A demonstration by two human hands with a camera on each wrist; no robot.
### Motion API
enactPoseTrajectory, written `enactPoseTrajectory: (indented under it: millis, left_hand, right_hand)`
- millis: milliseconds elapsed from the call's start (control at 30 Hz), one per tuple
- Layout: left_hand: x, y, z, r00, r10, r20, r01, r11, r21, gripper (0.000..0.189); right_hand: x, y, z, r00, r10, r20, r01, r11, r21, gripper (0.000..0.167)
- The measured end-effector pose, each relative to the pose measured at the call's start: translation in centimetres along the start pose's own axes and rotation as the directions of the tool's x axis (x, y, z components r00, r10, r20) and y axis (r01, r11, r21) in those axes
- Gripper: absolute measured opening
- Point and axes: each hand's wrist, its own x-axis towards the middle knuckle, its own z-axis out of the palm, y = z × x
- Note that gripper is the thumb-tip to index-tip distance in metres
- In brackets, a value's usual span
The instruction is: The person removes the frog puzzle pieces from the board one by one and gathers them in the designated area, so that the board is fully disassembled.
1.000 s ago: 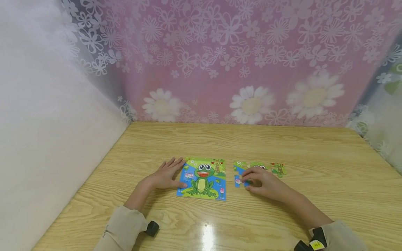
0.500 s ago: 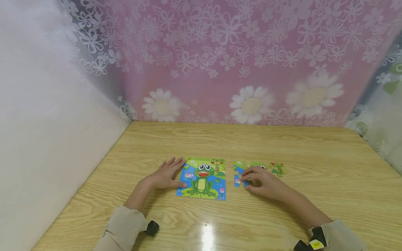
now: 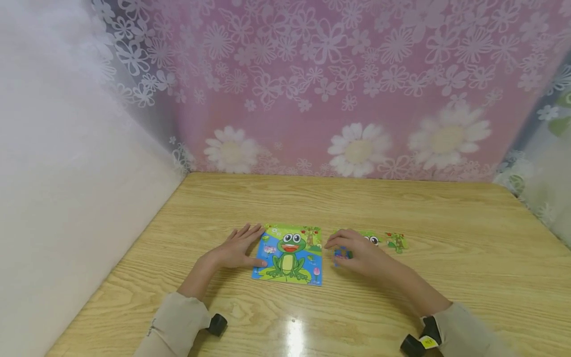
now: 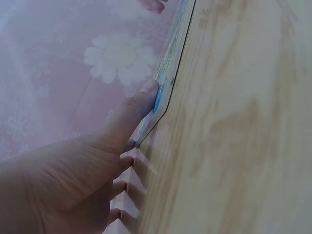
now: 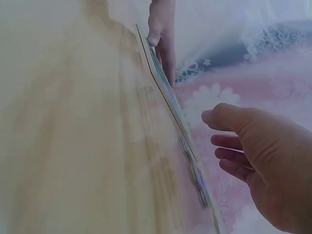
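A square frog puzzle [image 3: 290, 258] lies flat on the table in the head view. My left hand [image 3: 227, 252] rests at its left side with fingers spread; the thumb [image 4: 146, 95] presses on the puzzle's edge in the left wrist view. To the right lie loose frog puzzle pieces [image 3: 371, 239], partly covered by my right hand [image 3: 368, 255]. That hand hovers over them with fingers loosely bent, and the right wrist view shows nothing between thumb and fingers. A piece with a tree [image 3: 396, 241] lies furthest right, and a blue piece [image 3: 342, 252] shows under the right hand.
The wood-grain table [image 3: 285, 198] runs back to a pink flowered curtain [image 3: 290, 124]. A white wall or sheet [image 3: 80, 173] bounds the left side. Black straps with small cameras sit on both wrists, the left camera [image 3: 217, 325] close over the tabletop.
My right hand has left its pinch at the loose pieces, rising and shifting left over them, so the frog's eye shows more. The left hand stays in place on the puzzle.
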Motion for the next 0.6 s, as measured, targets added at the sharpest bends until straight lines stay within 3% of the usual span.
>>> enactPoseTrajectory:
  millis: [333,467,600]
  left_hand:
    - [-0.1,0.2,-0.2,1.0,-0.002,0.008,0.002,1.0,0.004,0.093]
    - [0.0,0.0,0.0,1.0,-0.007,0.011,0.006,1.0,0.011,0.094]
    - [0.1,-0.1,0.0,1.0,-0.01,0.012,0.01,1.0,0.012,0.095]
  right_hand:
    - [4.5,-1.4,2.0,0.993,0.074,0.091,-0.076,0.997,0.027,0.033]
    - [5.7,-1.9,3.0,0.986,0.097,0.137,-0.1,0.995,0.016,0.037]
    - [6.5,-2.3,3.7,0.987,0.092,0.133,-0.091,0.996,-0.01,0.036]
